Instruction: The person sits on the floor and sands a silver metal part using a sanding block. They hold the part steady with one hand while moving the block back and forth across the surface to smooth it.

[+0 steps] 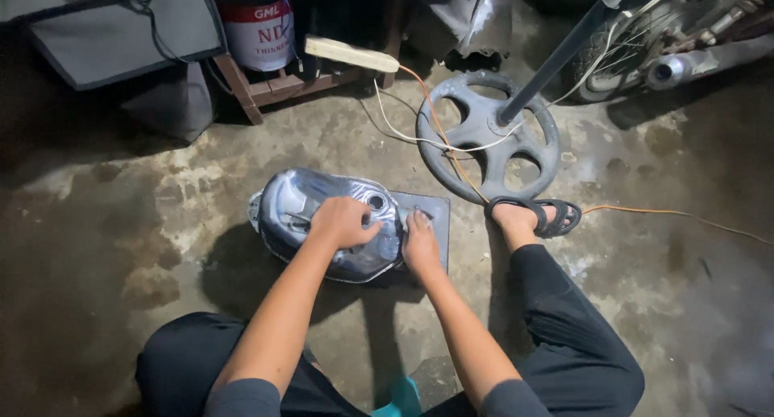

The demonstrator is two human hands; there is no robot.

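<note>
My left hand [343, 221] lies flat on the shiny metal tank [322, 223], right-hand fingers [419, 223] curled at its edge; pressed unevenly, it could slide off the dark board [431, 211].

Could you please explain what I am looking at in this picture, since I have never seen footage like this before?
There is no machine here: a person wears a camera on the head, so the single picture looks down over their own arms and knees to a stained concrete floor. They crouch or sit low, in dark trousers, with a sandalled foot out to the right. Before them lies a shiny metal fuel tank, resting partly on a dark flat board. The left hand presses on top of the tank, beside its round filler hole. The right hand rests at the tank's right edge; whether it holds anything I cannot tell. Behind stand a round fan base with its pole, an orange cable and a paint tin on a wooden stool.
</note>
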